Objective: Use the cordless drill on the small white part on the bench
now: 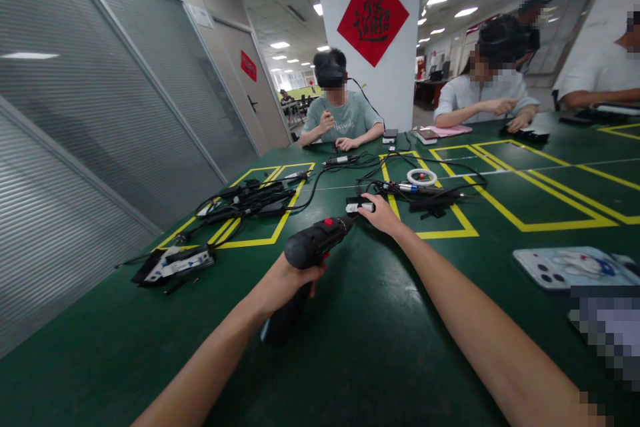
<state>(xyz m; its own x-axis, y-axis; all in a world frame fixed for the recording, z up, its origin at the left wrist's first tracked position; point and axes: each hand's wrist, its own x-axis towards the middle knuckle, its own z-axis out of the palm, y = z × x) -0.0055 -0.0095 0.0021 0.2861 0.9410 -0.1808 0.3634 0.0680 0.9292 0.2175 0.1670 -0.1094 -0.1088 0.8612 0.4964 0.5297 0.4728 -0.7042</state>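
Observation:
My left hand (293,283) is wrapped round the handle of a black cordless drill (315,240) with a red button on top. The drill lies level and points away to the right, its tip close to a small black-and-white block (354,205). My right hand (380,213) grips that block from its right side, fingers over the white part. Whether the bit touches the block I cannot tell. Past my right hand lie dark tools and cables (415,190) with a white ring (421,177) among them.
Black cables and adapters (250,200) are heaped on the left inside yellow tape outlines. Nearer lies a black-and-white bundle (175,263). A pale blue phone (570,268) rests at the right. Across the green table (350,347) sit several people, one straight opposite (343,117).

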